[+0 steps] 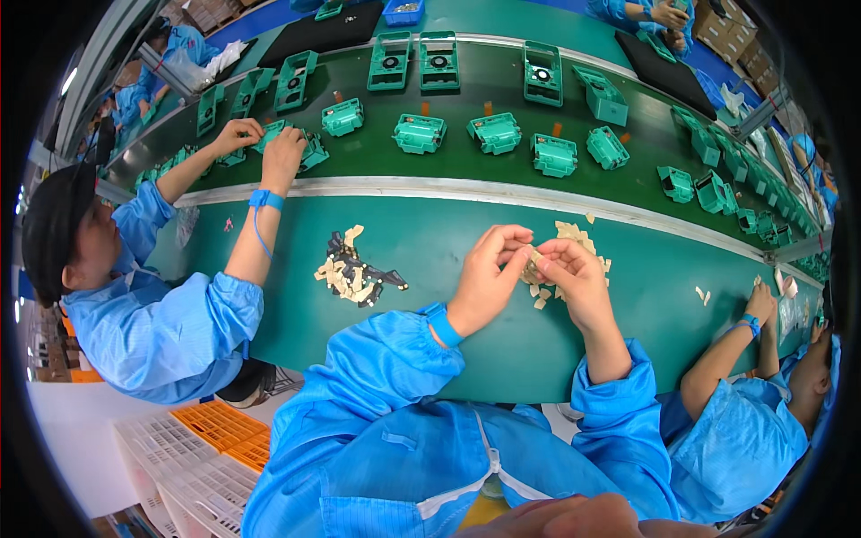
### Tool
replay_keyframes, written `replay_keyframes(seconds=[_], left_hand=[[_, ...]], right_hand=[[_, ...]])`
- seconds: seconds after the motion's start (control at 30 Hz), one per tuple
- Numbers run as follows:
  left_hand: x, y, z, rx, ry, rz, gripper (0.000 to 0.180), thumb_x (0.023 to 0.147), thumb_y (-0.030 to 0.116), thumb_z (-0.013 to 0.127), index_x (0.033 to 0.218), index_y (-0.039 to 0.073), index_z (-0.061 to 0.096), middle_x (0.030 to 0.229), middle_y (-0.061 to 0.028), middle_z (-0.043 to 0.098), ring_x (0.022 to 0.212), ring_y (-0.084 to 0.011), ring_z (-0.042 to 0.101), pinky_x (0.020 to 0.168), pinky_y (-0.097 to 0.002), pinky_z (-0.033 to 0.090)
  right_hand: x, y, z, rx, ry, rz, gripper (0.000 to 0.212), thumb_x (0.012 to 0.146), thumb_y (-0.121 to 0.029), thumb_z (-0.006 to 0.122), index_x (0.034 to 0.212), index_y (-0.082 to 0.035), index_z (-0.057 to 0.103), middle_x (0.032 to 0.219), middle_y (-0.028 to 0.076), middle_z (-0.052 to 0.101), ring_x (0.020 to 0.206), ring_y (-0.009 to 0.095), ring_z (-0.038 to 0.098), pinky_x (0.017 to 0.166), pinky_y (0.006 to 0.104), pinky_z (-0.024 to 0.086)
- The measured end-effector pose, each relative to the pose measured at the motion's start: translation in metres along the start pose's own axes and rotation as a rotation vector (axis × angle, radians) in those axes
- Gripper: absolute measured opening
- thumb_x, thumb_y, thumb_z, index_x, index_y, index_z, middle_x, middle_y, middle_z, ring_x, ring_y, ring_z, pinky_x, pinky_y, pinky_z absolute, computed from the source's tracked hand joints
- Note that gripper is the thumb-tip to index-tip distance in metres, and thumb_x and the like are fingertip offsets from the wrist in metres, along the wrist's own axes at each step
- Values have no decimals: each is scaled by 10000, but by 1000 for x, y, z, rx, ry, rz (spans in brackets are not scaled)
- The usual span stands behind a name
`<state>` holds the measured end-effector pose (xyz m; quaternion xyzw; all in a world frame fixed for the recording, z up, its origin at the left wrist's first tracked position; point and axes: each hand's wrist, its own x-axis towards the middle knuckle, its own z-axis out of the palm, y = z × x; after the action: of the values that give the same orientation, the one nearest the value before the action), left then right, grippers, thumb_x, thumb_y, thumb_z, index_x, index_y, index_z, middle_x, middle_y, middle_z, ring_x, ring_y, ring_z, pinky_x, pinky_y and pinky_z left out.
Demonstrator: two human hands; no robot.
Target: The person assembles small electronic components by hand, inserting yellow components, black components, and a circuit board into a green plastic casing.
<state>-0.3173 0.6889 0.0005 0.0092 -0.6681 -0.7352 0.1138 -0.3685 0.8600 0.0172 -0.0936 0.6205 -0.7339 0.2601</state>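
Above the green bench, my left hand (pixel 489 273) and my right hand (pixel 578 278) meet fingertip to fingertip. Pinched between them is a small beige piece (pixel 534 261), mostly covered by the fingers, so its exact kind is unclear. A loose heap of flat beige pieces (pixel 576 235) lies just behind and beneath my right hand. Farther left on the bench sits a mixed pile of beige pieces (pixel 345 285) and black parts (pixel 384 277) with shiny ends. A blue strap (pixel 442 325) circles my left wrist.
Beyond the metal rail (pixel 404 186), a dark green conveyor carries several teal housings (pixel 420 134) and open teal frames with fans (pixel 439 63). A co-worker (pixel 161 305) at left handles housings; another (pixel 735 421) works at right. Orange and white crates (pixel 224 432) stand at lower left.
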Motion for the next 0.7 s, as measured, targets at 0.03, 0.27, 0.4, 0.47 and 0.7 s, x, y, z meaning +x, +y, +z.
replay_keyframes(seconds=[0.03, 0.27, 0.4, 0.47, 0.7], left_hand=[[-1, 0, 1, 2, -4, 5, 236, 987, 17, 615, 1216, -26, 577, 1203, -130, 639, 1081, -182, 665, 908, -299, 558], [-6, 2, 7, 40, 20, 40, 235, 983, 12, 616, 1214, -23, 582, 1199, -133, 636, 1086, -197, 666, 915, -311, 559], [-4, 4, 6, 69, 6, 59, 237, 982, 13, 619, 1214, -20, 583, 1216, -132, 619, 1087, -204, 667, 922, -320, 559], [-4, 6, 7, 94, -13, 78, 239, 981, 15, 621, 1214, -21, 582, 1224, -131, 613, 1088, -207, 666, 925, -323, 559], [-4, 3, 14, 77, -11, 58, 258, 961, -4, 637, 1213, -18, 581, 1206, -118, 604, 1092, -195, 649, 926, -323, 558]], right_hand=[[-1, 0, 0, -5, -2, 1, 197, 959, -23, 650, 1151, 11, 621, 980, 56, 677, 869, 120, 660, 783, 264, 541], [-3, -2, -4, 39, -28, -6, 89, 964, -38, 652, 1039, -15, 611, 944, 41, 672, 840, 110, 646, 763, 257, 529], [-2, -2, -5, 25, -26, -9, 84, 968, -52, 654, 1030, -17, 609, 932, 38, 670, 820, 106, 640, 746, 254, 524], [-3, -5, -6, 13, -36, 4, 87, 968, -58, 656, 1028, -16, 609, 932, 37, 669, 816, 105, 639, 741, 253, 524], [-2, -4, -14, 26, -83, 32, 106, 961, -80, 671, 1020, -16, 611, 909, 25, 660, 801, 96, 633, 725, 244, 517]])
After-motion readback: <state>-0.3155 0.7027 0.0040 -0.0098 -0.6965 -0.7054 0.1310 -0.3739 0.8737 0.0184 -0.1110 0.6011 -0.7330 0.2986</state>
